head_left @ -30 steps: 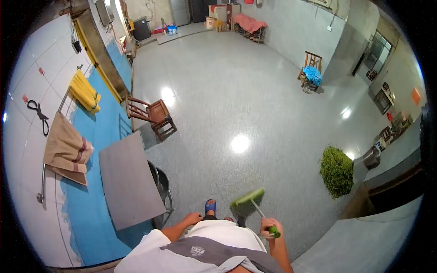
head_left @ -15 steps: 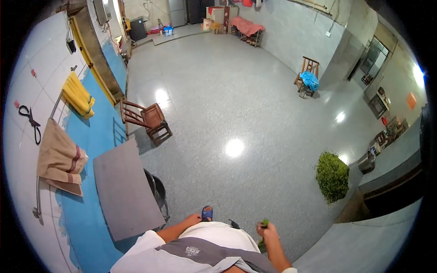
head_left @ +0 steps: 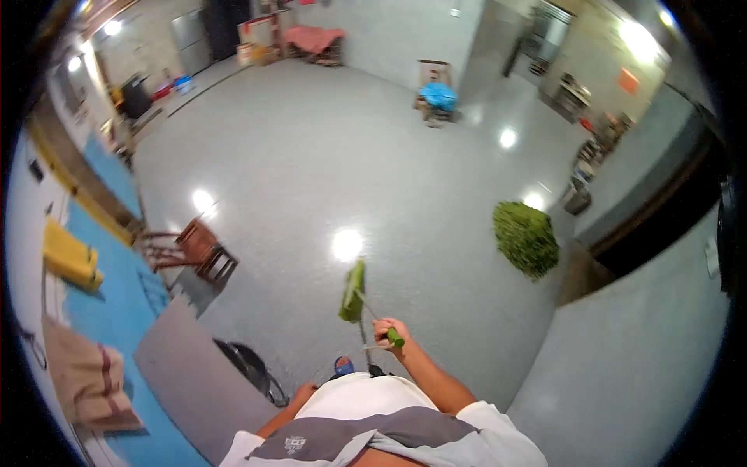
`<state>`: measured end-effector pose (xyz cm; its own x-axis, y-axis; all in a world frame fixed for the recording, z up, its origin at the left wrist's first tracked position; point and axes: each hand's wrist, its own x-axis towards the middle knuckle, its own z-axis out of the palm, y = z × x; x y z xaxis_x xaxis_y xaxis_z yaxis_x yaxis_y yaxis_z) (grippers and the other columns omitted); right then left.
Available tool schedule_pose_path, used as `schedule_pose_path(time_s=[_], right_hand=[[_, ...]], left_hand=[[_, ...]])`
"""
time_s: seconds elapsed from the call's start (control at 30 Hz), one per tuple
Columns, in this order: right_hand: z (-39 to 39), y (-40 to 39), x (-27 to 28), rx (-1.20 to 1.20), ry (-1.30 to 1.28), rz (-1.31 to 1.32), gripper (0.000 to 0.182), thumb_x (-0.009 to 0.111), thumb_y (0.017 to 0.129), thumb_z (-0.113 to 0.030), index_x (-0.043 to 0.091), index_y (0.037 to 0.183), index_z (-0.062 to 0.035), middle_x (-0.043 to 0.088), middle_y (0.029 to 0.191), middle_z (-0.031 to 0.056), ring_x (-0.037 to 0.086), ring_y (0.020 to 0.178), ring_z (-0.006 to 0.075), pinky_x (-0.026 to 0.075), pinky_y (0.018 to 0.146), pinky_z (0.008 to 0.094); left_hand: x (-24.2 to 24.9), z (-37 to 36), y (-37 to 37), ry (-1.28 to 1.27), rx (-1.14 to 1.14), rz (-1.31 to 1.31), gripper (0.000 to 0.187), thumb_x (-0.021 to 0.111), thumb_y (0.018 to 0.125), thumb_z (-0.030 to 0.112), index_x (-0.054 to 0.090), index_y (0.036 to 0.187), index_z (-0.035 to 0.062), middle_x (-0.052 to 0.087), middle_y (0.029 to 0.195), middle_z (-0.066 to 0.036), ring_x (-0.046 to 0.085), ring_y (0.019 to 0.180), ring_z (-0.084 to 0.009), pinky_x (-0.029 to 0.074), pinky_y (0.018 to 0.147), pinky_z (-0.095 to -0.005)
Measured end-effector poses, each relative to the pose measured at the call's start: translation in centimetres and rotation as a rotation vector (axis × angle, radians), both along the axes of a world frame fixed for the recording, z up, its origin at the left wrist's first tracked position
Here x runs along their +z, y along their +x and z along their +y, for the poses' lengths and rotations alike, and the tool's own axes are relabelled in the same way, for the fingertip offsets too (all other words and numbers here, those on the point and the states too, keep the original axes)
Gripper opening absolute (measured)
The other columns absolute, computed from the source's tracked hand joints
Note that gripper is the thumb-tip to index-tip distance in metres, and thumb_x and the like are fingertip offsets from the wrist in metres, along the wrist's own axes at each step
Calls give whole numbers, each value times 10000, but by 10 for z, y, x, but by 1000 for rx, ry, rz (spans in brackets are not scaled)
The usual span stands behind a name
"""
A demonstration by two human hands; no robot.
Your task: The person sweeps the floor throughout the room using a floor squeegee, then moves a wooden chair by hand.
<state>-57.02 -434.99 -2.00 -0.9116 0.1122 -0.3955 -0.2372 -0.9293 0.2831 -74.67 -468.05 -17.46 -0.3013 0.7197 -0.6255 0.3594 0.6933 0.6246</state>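
My right hand [head_left: 391,333] is out in front of my body, closed round the green handle of a paint roller [head_left: 352,292]. The tool's green sleeve points away from me over the floor, joined to the handle by a thin rod and slightly smeared by motion. My left hand [head_left: 307,391] hangs low at my left side beside the white shirt [head_left: 354,393], its fingers mostly hidden. A blue sandal [head_left: 343,364] on my foot shows just ahead of the shirt.
A heap of green leaves [head_left: 527,240] lies on the grey floor [head_left: 327,156] at the right. Left are a wooden chair [head_left: 198,245], a grey board [head_left: 191,373] and hanging towels [head_left: 89,373]. Another chair [head_left: 436,86] with a blue cloth stands farther back.
My right hand has risen and swung forward and left with the roller, which now shows in full. My left hand has drawn back. The view has turned to the right.
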Motion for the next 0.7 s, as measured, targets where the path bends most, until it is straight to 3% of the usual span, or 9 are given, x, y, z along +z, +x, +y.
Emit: schedule_pose_path(time_s=[0.07, 0.13, 0.23, 0.47, 0.57, 0.7], right_hand=[[2, 14, 10, -60, -145, 22, 221, 407, 801, -109, 394, 948, 55, 393, 529, -4, 358, 394, 94, 346, 387, 216], [-7, 34, 29, -113, -173, 14, 245, 395, 812, -108, 384, 979, 71, 393, 533, -1, 366, 398, 91, 339, 380, 212], [-27, 59, 47, -283, -364, 63, 310, 396, 816, -103, 339, 1045, 98, 400, 541, 3, 396, 410, 93, 360, 387, 198], [-73, 123, 110, -547, -425, -103, 321, 381, 798, -85, 315, 1050, 101, 410, 536, 10, 426, 407, 96, 391, 371, 204], [-88, 150, 136, -619, -407, -218, 317, 377, 792, -78, 304, 1049, 94, 405, 523, -3, 425, 405, 93, 389, 367, 204], [-91, 175, 116, -586, -337, -411, 187, 369, 792, -73, 337, 936, 42, 388, 492, -25, 390, 388, 81, 346, 353, 201]], left_hand=[[-19, 10, -9, 26, -50, -6, 290, 575, 689, 284, 616, 874, 63, 604, 809, -154, 580, 753, -290, 441, 658, -358], [-9, 14, -14, -50, -82, 44, 305, 556, 700, 295, 615, 893, 67, 600, 839, -159, 576, 788, -294, 438, 689, -362], [59, 40, -23, -70, -176, 31, 311, 529, 706, 291, 613, 897, 61, 595, 856, -168, 571, 810, -300, 435, 710, -373], [26, 82, -47, -67, -264, 20, 299, 505, 699, 254, 610, 885, 45, 595, 863, -165, 562, 832, -316, 436, 723, -377], [39, 93, -42, -34, -290, 16, 291, 510, 698, 248, 613, 873, 40, 594, 859, -171, 566, 819, -315, 438, 718, -375], [54, 104, -36, -51, -385, 10, 281, 523, 694, 240, 615, 869, 40, 597, 851, -170, 572, 799, -309, 441, 708, -371]])
